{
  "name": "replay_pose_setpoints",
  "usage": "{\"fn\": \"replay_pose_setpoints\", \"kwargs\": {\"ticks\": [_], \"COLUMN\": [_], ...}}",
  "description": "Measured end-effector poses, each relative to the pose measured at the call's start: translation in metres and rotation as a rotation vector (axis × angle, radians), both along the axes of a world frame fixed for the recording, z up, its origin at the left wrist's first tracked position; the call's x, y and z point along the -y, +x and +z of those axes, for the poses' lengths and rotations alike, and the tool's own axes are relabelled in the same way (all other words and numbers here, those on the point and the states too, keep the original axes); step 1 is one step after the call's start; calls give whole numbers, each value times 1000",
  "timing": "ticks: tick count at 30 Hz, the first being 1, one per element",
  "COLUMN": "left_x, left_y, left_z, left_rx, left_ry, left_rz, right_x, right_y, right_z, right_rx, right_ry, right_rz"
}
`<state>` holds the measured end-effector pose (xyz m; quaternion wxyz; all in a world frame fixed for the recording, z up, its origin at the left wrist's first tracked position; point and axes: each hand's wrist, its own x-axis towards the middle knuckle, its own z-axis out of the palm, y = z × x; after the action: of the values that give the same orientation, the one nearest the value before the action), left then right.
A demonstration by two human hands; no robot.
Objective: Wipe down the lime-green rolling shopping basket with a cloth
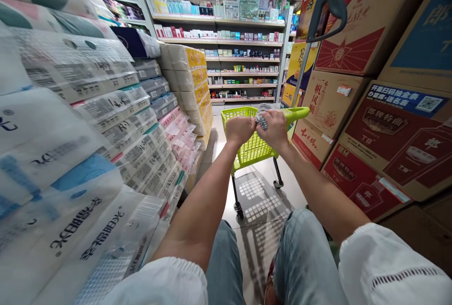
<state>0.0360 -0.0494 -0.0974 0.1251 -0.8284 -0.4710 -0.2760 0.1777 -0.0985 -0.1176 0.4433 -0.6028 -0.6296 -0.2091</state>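
Note:
A small lime-green shopping cart (pixel 254 149) stands in front of me, with a green handle (pixel 297 114) whose right end shows past my hands. My left hand (pixel 240 129) is closed in a fist in line with the handle, apparently around its left part, which the fist hides. My right hand (pixel 276 128) is closed on a grey-and-white striped cloth (pixel 262 120) at the handle's middle. The cloth lies bunched between my two hands, its left edge touching my left fingers. Both arms reach forward above my bent knees (pixel 305 248).
Packs of tissue paper (pixel 127 102) rise in stacks on my left, with yellow-and-white packs (pixel 190 88) beyond. Red and brown cartons (pixel 374 135) are piled on my right. A dark-handled metal pole (pixel 305 67) stands before them. Stocked shelves (pixel 219 39) close off the far end.

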Motion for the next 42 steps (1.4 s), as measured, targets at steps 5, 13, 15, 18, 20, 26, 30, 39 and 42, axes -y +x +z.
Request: {"fn": "replay_pose_setpoints", "kwargs": {"ticks": [5,13,15,18,20,26,30,39,42], "left_x": [2,-3,-5,-5,-5,-10,-13,-25,-28], "left_y": [-7,-5,-7,-11,-14,-31,-35,1,-12], "left_z": [1,-3,-2,-1,0,5,22,20,10], "left_rx": [-9,39,26,3,-7,-24,-121,-29,-34], "left_ry": [4,4,14,29,31,3,-56,-117,-51], "left_rz": [-27,-14,-25,-25,-20,-35,-10,93,62], "right_x": [0,2,4,3,-1,-7,-8,-38,-44], "right_y": [8,5,-12,-15,-1,45,40,-23,-16], "right_z": [3,4,1,0,3,13,22,26,25], "right_rx": [30,-79,-2,41,-3,-170,-140,16,35], "right_ry": [-22,-37,-27,-16,-24,-44,-86,-112,-114], "right_rz": [64,-15,52,89,67,3,97,160,169]}}
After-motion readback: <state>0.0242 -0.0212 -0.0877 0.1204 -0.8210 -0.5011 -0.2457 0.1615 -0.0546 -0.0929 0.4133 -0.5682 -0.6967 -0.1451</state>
